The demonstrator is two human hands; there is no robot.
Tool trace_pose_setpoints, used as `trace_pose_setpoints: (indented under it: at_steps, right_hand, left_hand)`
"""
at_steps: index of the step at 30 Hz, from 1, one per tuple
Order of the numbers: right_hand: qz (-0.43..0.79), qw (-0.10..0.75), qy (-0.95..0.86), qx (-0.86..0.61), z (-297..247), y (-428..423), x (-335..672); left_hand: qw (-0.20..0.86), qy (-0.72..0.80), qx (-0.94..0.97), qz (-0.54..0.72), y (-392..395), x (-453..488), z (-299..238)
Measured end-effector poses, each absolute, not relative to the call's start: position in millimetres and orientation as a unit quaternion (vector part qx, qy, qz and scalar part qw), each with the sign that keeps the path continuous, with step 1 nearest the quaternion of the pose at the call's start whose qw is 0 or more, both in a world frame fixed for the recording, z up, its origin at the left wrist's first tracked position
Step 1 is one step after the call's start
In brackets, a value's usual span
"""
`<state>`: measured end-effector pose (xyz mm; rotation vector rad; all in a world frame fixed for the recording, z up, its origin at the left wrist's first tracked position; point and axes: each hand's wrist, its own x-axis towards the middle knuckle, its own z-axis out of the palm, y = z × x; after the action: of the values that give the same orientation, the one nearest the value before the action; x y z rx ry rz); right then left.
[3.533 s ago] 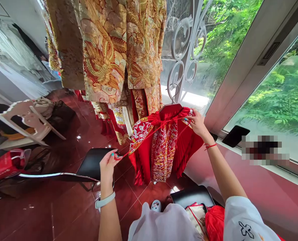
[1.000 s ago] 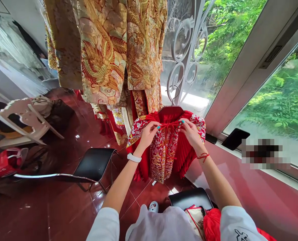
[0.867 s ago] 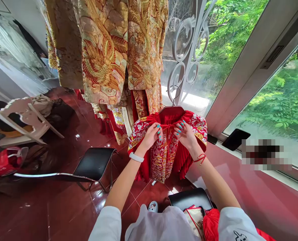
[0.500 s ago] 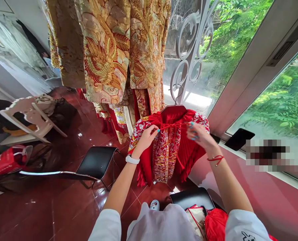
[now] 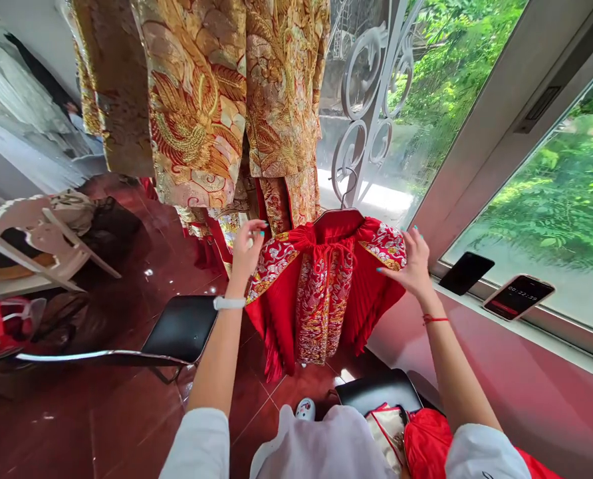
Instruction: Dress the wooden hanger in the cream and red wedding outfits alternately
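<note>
A red embroidered garment [image 5: 321,299] with pleated sleeves hangs on a hanger [image 5: 345,193] in front of me. A thin red cord [image 5: 329,251] is tied in a bow at its neckline. My left hand [image 5: 246,253] is raised beside the garment's left shoulder, fingers apart and holding nothing. At the other shoulder, my right hand [image 5: 414,265] is spread open. Its thumb overlaps the embroidered sleeve edge; whether it touches the cloth I cannot tell.
Gold embroidered garments [image 5: 197,113] hang behind, to the left. Two phones, one black [image 5: 467,273] and one showing a timer [image 5: 518,297], stand on the windowsill. Black chairs [image 5: 179,326] are on the left and near my legs, the nearer holding red and cream fabric [image 5: 429,442].
Both hands have let go of the red cord and moved outward to the garment's shoulders. The cord now hangs in a bow at the neckline. The view has shifted slightly.
</note>
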<state>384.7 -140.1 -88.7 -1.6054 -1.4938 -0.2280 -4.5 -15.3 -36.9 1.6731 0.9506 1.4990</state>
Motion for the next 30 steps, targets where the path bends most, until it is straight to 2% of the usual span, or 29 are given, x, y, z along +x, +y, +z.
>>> trace_pose_setpoints:
  at_steps: [2, 4, 7, 10, 13, 15, 17, 19, 21, 24, 30]
  right_hand:
    - [-0.127, 0.402, -0.604, -0.676, -101.0, -127.0, 381.6]
    - [-0.134, 0.422, -0.596, -0.67, -105.8, -116.8, 378.0]
    - [-0.118, 0.473, -0.61, -0.625, -92.4, -111.2, 385.3]
    - [-0.114, 0.489, -0.624, -0.598, -58.7, -110.2, 409.2]
    - [-0.132, 0.509, -0.616, -0.587, -31.2, -104.1, 434.1]
    - [-0.084, 0.499, -0.627, -0.592, -31.5, -98.1, 443.2]
    - [0.04, 0.451, -0.658, -0.602, -47.6, -94.2, 444.5]
    - [0.164, 0.395, -0.676, -0.601, -70.5, -94.3, 440.2]
    - [0.223, 0.375, -0.673, -0.597, -88.4, -97.8, 433.8]
    - [0.213, 0.411, -0.66, -0.592, -94.5, -102.7, 425.2]
    - [0.047, 0.497, -0.628, -0.597, -84.7, -98.1, 406.7]
  left_hand:
    - [0.399, 0.397, 0.662, 0.495, 9.9, -8.1, -42.4]
    - [0.475, 0.417, 0.649, 0.424, 25.6, -8.5, -51.6]
    - [0.508, 0.438, 0.626, 0.398, 32.4, -11.3, -56.4]
    - [0.43, 0.442, 0.646, 0.45, 24.5, -19.5, -37.4]
    - [0.224, 0.445, 0.681, 0.537, 2.5, -27.7, -12.1]
    - [0.126, 0.459, 0.686, 0.55, -15.0, -32.1, -8.3]
    - [0.118, 0.479, 0.693, 0.526, -27.7, -37.5, -19.9]
    - [0.177, 0.484, 0.706, 0.486, -31.2, -45.7, -40.9]
    - [0.242, 0.477, 0.708, 0.462, -26.6, -55.3, -60.2]
    - [0.266, 0.461, 0.697, 0.481, -15.5, -62.3, -67.6]
    - [0.153, 0.425, 0.734, 0.507, -19.6, -13.8, -45.6]
